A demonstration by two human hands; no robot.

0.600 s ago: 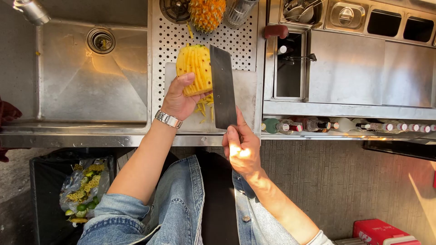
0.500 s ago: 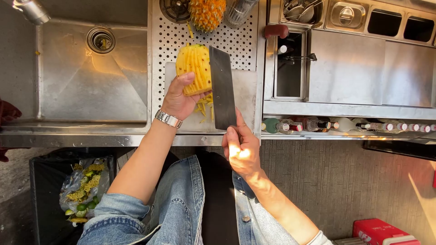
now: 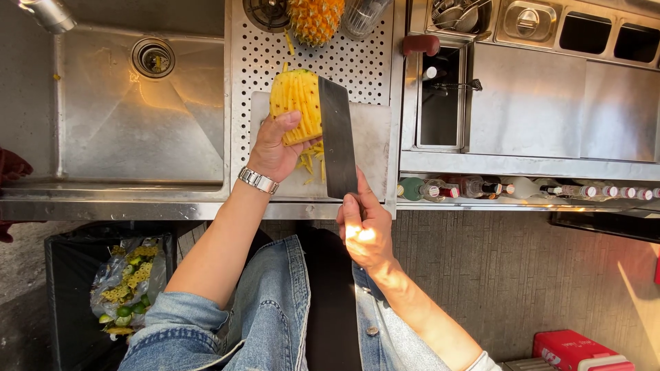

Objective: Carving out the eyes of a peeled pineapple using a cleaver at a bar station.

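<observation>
My left hand (image 3: 273,152) grips a peeled yellow pineapple (image 3: 294,103) lying on a white cutting board (image 3: 371,137). My right hand (image 3: 364,230) holds a large dark cleaver (image 3: 337,137) by its handle, the blade flat against the pineapple's right side. Thin yellow trimmings (image 3: 311,162) lie on the board under the fruit. A metal watch (image 3: 258,180) sits on my left wrist. An unpeeled pineapple (image 3: 315,19) stands at the back of the perforated steel counter (image 3: 275,62).
A steel sink (image 3: 130,117) with a drain is to the left. A recessed well (image 3: 440,103) and lidded containers sit to the right, with a row of bottles (image 3: 481,188) below. A black bin (image 3: 75,288) with peel scraps stands on the floor at left; a red box (image 3: 574,350) at lower right.
</observation>
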